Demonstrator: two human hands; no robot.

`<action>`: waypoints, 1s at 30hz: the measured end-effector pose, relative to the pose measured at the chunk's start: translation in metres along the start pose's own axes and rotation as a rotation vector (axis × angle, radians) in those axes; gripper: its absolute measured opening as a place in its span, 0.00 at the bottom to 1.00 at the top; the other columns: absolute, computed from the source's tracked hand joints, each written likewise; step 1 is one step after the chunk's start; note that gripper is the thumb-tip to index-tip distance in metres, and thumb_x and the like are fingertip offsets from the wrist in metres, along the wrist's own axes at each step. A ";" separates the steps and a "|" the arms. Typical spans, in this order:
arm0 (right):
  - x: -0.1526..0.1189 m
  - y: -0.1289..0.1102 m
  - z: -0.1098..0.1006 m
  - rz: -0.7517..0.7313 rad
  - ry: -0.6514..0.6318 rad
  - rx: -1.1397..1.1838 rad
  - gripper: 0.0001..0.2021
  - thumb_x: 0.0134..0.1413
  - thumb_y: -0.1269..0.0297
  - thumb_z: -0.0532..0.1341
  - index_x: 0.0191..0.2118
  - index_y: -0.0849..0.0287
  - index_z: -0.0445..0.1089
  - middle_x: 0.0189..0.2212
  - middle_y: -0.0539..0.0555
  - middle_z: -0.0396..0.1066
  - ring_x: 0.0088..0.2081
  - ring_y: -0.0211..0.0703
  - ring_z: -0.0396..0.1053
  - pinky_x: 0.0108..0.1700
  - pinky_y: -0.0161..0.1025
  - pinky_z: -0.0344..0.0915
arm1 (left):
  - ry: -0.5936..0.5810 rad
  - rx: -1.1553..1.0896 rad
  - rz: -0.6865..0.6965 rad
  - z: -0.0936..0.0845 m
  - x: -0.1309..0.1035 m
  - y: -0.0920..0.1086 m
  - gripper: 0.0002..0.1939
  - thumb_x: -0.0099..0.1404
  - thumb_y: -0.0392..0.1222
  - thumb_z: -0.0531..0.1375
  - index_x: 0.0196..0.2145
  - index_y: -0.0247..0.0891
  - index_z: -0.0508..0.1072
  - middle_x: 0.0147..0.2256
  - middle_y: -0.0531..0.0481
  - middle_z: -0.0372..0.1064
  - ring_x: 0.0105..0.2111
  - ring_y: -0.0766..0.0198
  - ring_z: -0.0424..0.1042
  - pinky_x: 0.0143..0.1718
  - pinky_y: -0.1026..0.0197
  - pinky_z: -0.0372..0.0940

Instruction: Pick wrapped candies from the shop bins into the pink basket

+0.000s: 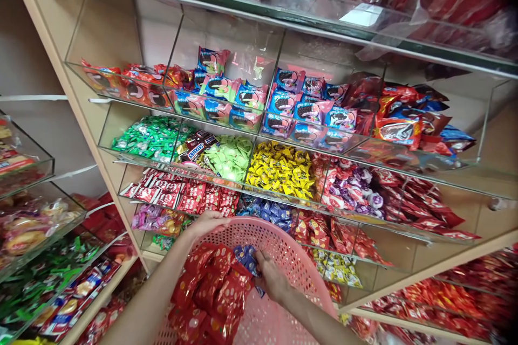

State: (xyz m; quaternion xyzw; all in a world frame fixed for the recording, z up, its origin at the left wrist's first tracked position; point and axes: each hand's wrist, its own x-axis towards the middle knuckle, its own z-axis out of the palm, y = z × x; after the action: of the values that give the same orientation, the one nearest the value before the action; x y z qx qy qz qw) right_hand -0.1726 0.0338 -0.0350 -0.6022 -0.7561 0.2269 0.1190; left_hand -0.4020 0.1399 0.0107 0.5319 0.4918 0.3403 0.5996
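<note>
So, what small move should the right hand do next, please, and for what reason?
Perhaps relax the right hand and leave the blue sweets in the pink basket. That hand is inside the basket, at the sweets, which lie beside the red packets, while the left hand is at the rim.

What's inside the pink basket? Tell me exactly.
Inside the basket are red packets, with blue sweets beside them at the right hand. Its bare inner side shows on the right. Anything beneath the packets or sweets is covered.
</note>
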 end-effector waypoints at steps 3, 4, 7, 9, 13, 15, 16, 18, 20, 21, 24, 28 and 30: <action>0.001 0.002 -0.005 -0.056 0.013 0.063 0.21 0.34 0.75 0.58 0.42 0.60 0.64 0.40 0.54 0.66 0.40 0.41 0.65 0.40 0.32 0.60 | 0.004 0.018 -0.002 -0.001 0.001 -0.002 0.18 0.42 0.53 0.66 0.22 0.33 0.75 0.24 0.49 0.73 0.25 0.66 0.68 0.29 0.65 0.60; 0.002 0.002 -0.012 -0.072 0.032 0.068 0.19 0.35 0.75 0.58 0.40 0.60 0.64 0.38 0.54 0.67 0.38 0.41 0.65 0.39 0.32 0.60 | 0.002 0.023 0.001 -0.001 0.001 -0.002 0.18 0.42 0.53 0.66 0.21 0.33 0.74 0.23 0.50 0.73 0.24 0.67 0.68 0.28 0.66 0.59; 0.014 0.005 -0.044 -0.131 0.133 0.048 0.08 0.44 0.73 0.54 0.34 0.59 0.65 0.33 0.52 0.68 0.35 0.40 0.65 0.36 0.32 0.59 | -0.008 0.042 -0.006 -0.001 -0.001 0.000 0.18 0.44 0.54 0.65 0.21 0.34 0.74 0.21 0.52 0.71 0.22 0.68 0.65 0.25 0.66 0.57; 0.028 0.009 -0.070 -0.136 0.242 0.048 0.08 0.50 0.72 0.50 0.34 0.59 0.65 0.31 0.52 0.69 0.33 0.39 0.66 0.36 0.32 0.59 | -0.002 0.052 -0.009 -0.001 -0.003 0.003 0.18 0.44 0.54 0.65 0.21 0.34 0.74 0.21 0.51 0.71 0.22 0.68 0.65 0.26 0.66 0.57; 0.066 0.014 -0.102 0.053 0.406 -0.010 0.09 0.53 0.67 0.51 0.37 0.59 0.66 0.32 0.55 0.71 0.36 0.41 0.68 0.38 0.33 0.59 | 0.012 0.061 0.014 0.000 -0.004 0.007 0.18 0.43 0.54 0.65 0.21 0.33 0.75 0.22 0.50 0.71 0.23 0.68 0.66 0.27 0.66 0.58; 0.086 0.012 -0.102 0.207 0.401 -0.072 0.12 0.54 0.60 0.51 0.37 0.60 0.68 0.33 0.58 0.71 0.37 0.44 0.69 0.38 0.35 0.60 | 0.006 0.061 0.008 0.000 -0.002 0.006 0.18 0.42 0.54 0.65 0.20 0.33 0.74 0.20 0.51 0.71 0.22 0.69 0.65 0.26 0.66 0.57; 0.094 0.009 -0.100 0.272 0.387 -0.102 0.15 0.55 0.55 0.51 0.38 0.60 0.68 0.34 0.59 0.72 0.38 0.46 0.69 0.38 0.37 0.60 | 0.000 0.059 0.004 0.000 -0.001 0.005 0.19 0.42 0.54 0.65 0.19 0.33 0.74 0.20 0.52 0.70 0.21 0.69 0.64 0.26 0.67 0.57; 0.109 0.002 -0.095 0.370 0.358 -0.157 0.22 0.52 0.47 0.51 0.41 0.61 0.68 0.38 0.63 0.72 0.40 0.51 0.70 0.39 0.40 0.61 | -0.013 0.049 -0.005 0.000 0.001 0.004 0.19 0.41 0.54 0.66 0.20 0.33 0.74 0.19 0.53 0.69 0.21 0.69 0.64 0.26 0.67 0.56; 0.118 -0.003 -0.091 0.423 0.341 -0.185 0.25 0.49 0.46 0.54 0.44 0.63 0.67 0.41 0.65 0.71 0.42 0.54 0.69 0.40 0.42 0.61 | -0.018 0.030 -0.012 0.001 0.001 0.003 0.18 0.41 0.54 0.66 0.20 0.33 0.74 0.19 0.54 0.69 0.22 0.69 0.64 0.26 0.67 0.56; 0.120 -0.003 -0.089 0.437 0.338 -0.187 0.25 0.48 0.47 0.55 0.45 0.63 0.67 0.42 0.66 0.70 0.42 0.54 0.69 0.41 0.42 0.61 | -0.019 0.021 -0.011 0.001 0.001 0.004 0.18 0.40 0.54 0.66 0.19 0.33 0.73 0.20 0.54 0.69 0.22 0.69 0.64 0.26 0.67 0.56; 0.120 0.001 -0.089 0.432 0.337 -0.165 0.23 0.48 0.51 0.56 0.45 0.63 0.67 0.41 0.66 0.70 0.42 0.53 0.69 0.39 0.41 0.61 | -0.010 0.039 -0.006 0.002 -0.001 0.006 0.18 0.39 0.54 0.67 0.18 0.34 0.72 0.19 0.54 0.68 0.22 0.69 0.64 0.26 0.67 0.56; 0.112 0.012 -0.092 0.377 0.354 -0.116 0.17 0.49 0.51 0.56 0.35 0.61 0.71 0.35 0.62 0.73 0.37 0.50 0.71 0.34 0.37 0.60 | 0.007 0.045 -0.003 0.002 -0.001 0.004 0.18 0.39 0.53 0.67 0.19 0.34 0.73 0.19 0.54 0.69 0.22 0.69 0.64 0.26 0.67 0.57; 0.107 0.017 -0.093 0.337 0.375 -0.092 0.15 0.49 0.52 0.57 0.30 0.60 0.71 0.31 0.60 0.73 0.35 0.47 0.70 0.32 0.35 0.58 | 0.011 0.050 -0.004 0.001 0.001 0.002 0.18 0.40 0.54 0.66 0.19 0.33 0.73 0.20 0.53 0.70 0.21 0.69 0.64 0.26 0.67 0.57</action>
State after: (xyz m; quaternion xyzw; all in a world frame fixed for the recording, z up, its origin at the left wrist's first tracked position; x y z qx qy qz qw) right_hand -0.1427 0.1589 0.0277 -0.7561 -0.6192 0.0934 0.1903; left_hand -0.4009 0.1407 0.0121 0.5437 0.5045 0.3297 0.5841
